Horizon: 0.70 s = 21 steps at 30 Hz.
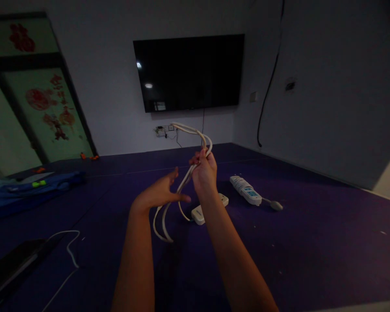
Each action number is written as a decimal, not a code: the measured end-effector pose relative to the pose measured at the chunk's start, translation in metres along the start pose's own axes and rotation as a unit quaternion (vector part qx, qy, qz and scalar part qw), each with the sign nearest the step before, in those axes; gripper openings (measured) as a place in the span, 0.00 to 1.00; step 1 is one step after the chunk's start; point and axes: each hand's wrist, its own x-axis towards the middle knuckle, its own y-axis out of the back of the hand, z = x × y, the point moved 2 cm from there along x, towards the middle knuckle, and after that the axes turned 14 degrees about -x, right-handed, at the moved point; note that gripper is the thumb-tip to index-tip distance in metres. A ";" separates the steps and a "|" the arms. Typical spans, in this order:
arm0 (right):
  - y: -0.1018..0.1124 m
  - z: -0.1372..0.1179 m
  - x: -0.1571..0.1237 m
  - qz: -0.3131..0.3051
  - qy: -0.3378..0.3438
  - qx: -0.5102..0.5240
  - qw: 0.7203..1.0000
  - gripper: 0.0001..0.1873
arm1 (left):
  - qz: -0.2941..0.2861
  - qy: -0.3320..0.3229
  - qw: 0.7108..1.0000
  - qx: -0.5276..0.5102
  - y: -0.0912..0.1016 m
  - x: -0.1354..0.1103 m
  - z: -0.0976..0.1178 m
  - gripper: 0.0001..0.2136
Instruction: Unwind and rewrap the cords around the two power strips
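My right hand is closed around a looped white power cord, holding it up above the purple surface. Loops of the cord arch over the fist at the top and hang down to the left. Just left of it, my left hand is open, thumb and fingers spread around the hanging strands; I cannot tell if it touches them. A white power strip lies below, partly hidden behind my right forearm. To the right rests a second white power strip, its cord wound around it and its plug sticking out.
Blue clothing lies at the left. A dark flat device with a thin white cable is at the lower left. Small orange objects sit near the door. A television hangs on the far wall; a black cable dangles at the right.
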 end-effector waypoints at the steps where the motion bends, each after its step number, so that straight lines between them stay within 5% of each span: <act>1: 0.003 -0.003 0.002 0.007 0.000 0.018 1.000 0.08 | -0.047 0.017 0.999 0.020 -0.004 0.004 -0.008 0.46; 3: 0.008 -0.008 0.007 0.013 0.005 0.049 0.999 0.07 | -0.120 0.028 0.992 0.034 -0.014 0.013 -0.022 0.44; 7: 0.016 -0.013 0.015 0.036 0.012 0.081 0.996 0.05 | -0.156 0.042 0.986 0.029 -0.026 0.028 -0.034 0.42; 13: 0.023 -0.018 0.020 0.052 -0.009 0.183 0.982 0.10 | -0.131 0.089 0.987 -0.026 -0.020 0.027 -0.045 0.42; 18: 0.030 -0.022 0.025 0.053 -0.022 0.196 0.979 0.09 | -0.106 0.108 0.982 -0.110 -0.017 0.030 -0.052 0.20; 21: 0.035 -0.023 0.027 0.046 -0.029 0.180 0.982 0.08 | -0.065 0.082 0.986 -0.127 -0.012 0.029 -0.042 0.17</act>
